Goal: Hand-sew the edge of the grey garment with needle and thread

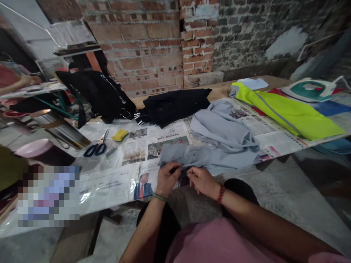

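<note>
A light grey garment [222,128] lies crumpled on the newspaper-covered table, with one narrow part stretched toward me at the front edge. My left hand [168,179], with a green beaded bracelet, is closed on the near edge of this grey cloth, thumb and forefinger pinched together. Just to its right, my right hand [204,182], wearing a red bracelet, has its fingers curled and thumb and forefinger pressed together below the cloth's edge. Whatever it pinches is too small to make out. A short gap separates the two hands.
Scissors [97,144] and a yellow sponge [120,135] lie left of the garment, near a steel flask [59,128] and a pink-lidded container [45,151]. Behind are a black bag [100,93] and black clothes [175,104]. Rightward, a neon-yellow garment [290,111] and an iron [309,89].
</note>
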The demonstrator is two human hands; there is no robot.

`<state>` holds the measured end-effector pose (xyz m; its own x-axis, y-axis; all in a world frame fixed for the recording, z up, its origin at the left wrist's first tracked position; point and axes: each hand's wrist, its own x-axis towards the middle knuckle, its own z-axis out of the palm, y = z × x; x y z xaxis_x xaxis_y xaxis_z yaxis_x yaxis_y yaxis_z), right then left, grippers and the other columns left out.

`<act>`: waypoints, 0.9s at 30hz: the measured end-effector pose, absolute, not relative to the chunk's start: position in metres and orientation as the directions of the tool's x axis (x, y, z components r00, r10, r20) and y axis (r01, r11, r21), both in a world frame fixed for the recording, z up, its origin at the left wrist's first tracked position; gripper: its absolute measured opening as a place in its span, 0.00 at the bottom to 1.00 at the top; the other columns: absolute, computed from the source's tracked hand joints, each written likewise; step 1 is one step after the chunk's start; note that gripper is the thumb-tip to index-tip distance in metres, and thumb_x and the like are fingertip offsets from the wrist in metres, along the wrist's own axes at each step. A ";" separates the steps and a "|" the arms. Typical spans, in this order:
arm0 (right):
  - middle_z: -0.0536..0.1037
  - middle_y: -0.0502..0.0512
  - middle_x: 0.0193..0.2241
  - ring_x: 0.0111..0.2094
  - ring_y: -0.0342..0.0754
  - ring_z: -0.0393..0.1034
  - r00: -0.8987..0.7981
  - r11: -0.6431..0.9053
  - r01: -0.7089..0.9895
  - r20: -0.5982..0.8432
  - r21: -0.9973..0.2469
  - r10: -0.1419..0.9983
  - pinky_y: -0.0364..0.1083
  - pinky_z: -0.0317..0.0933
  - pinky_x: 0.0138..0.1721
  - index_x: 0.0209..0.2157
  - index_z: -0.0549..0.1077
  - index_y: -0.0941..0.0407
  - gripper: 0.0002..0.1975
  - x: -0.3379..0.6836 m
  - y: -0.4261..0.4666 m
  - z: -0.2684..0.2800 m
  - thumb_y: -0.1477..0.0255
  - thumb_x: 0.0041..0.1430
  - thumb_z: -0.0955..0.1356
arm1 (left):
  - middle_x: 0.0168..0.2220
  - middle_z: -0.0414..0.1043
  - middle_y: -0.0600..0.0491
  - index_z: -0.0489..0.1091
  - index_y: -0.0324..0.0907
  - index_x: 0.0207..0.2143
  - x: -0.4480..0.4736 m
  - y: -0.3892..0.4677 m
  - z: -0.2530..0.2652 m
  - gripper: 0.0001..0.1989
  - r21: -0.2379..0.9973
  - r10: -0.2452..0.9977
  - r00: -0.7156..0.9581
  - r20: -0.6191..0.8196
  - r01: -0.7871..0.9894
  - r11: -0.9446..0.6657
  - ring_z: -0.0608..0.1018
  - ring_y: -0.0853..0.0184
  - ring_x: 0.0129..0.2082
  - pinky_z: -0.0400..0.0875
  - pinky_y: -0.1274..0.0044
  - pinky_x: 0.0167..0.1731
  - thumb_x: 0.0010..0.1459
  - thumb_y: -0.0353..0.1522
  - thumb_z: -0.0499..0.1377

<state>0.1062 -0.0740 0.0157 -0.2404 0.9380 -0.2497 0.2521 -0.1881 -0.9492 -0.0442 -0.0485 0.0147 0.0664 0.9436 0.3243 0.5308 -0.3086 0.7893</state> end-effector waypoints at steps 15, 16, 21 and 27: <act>0.66 0.43 0.14 0.07 0.36 0.56 -0.152 -0.230 0.230 -0.268 -0.946 0.951 0.36 0.45 0.08 0.24 0.64 0.57 0.08 0.093 -0.069 0.023 0.73 0.55 0.58 | 0.25 0.73 0.55 0.71 0.42 0.26 -0.047 -0.050 0.012 0.04 0.642 0.847 0.200 0.493 0.574 -0.509 0.74 0.71 0.27 0.68 0.80 0.29 0.49 0.27 0.57; 0.66 0.44 0.14 0.08 0.36 0.56 -0.138 -0.227 0.240 -0.264 -0.944 0.955 0.36 0.45 0.09 0.24 0.64 0.57 0.09 0.091 -0.067 0.022 0.73 0.55 0.58 | 0.24 0.73 0.55 0.71 0.42 0.26 -0.046 -0.050 0.012 0.05 0.621 0.836 0.227 0.499 0.578 -0.528 0.74 0.70 0.27 0.68 0.79 0.30 0.49 0.27 0.57; 0.66 0.44 0.13 0.11 0.38 0.62 -0.231 -0.094 0.395 -0.198 -0.914 0.953 0.36 0.52 0.15 0.26 0.66 0.58 0.09 0.098 -0.069 0.031 0.75 0.55 0.57 | 0.24 0.73 0.54 0.71 0.42 0.27 -0.045 -0.051 0.010 0.05 0.580 0.813 0.255 0.524 0.593 -0.559 0.74 0.70 0.27 0.68 0.78 0.29 0.51 0.27 0.56; 0.75 0.53 0.25 0.28 0.43 0.70 -0.285 0.279 0.681 0.106 -0.677 0.953 0.40 0.58 0.30 0.30 0.72 0.57 0.10 0.134 -0.060 0.072 0.73 0.55 0.60 | 0.26 0.72 0.55 0.71 0.43 0.28 -0.046 -0.052 0.008 0.06 0.614 0.822 0.211 0.528 0.574 -0.542 0.74 0.70 0.28 0.68 0.79 0.29 0.51 0.26 0.55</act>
